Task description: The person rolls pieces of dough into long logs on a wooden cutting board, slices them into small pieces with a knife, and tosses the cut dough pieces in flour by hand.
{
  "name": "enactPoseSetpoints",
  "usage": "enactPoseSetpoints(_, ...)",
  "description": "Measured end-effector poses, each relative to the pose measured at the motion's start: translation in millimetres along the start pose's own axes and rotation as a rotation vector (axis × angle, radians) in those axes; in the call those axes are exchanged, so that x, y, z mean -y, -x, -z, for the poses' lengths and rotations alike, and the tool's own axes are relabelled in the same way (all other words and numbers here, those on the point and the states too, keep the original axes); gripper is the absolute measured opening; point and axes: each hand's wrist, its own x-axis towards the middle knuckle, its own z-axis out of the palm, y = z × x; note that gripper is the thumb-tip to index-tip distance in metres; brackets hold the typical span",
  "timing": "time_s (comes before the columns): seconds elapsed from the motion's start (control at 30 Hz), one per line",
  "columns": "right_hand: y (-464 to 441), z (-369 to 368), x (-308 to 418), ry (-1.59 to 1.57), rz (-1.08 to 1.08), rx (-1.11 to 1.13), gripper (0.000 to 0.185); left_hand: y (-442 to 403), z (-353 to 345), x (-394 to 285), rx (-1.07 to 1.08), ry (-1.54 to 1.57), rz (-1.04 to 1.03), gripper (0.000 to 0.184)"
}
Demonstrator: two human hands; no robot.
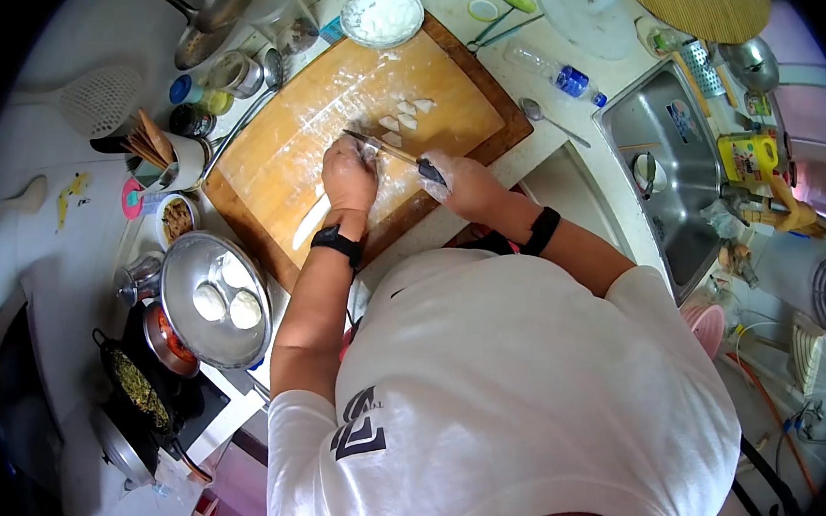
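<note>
My right hand (466,191) grips a knife (393,150) by its black handle, with the blade angled toward my left hand. The fingers of my left hand (348,174) are curled over a dough roll near the blade tip. One end of the dough roll (310,222) sticks out below the left wrist; the rest is hidden. Several small cut dough pieces (407,115) lie just beyond the blade. All this is on a floured wooden board (275,162). Behind it stands a bowl of flour (381,16).
A metal bowl (177,311) with dough balls (244,310) is at the left, beside a pan of chopped greens (139,391). A plastic bottle (569,79) and a spoon (553,121) lie right of the board. Farther right is a steel sink (666,209).
</note>
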Motion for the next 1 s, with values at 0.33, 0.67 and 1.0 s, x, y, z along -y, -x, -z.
enactPoseSetpoints(0.33, -24.1, -30.1, -14.4, 0.093, -0.131, 0.075, 0.034, 11.0, 17.7, -8.8, 0.001, 0.006, -0.009, 0.029)
enactPoseSetpoints(0.67, 12.6, -5.6, 14.6, 0.039, -0.006, 0.01, 0.029, 28.5, 14.8, -3.1, -0.067, 0.033, -0.119, 0.025)
enactPoseSetpoints(1.0, -14.9, -43.6, -2.4, 0.076, -0.114, 0.029, 0.028, 27.4, 23.5, 4.9, 0.033, -0.105, -0.151, 0.029)
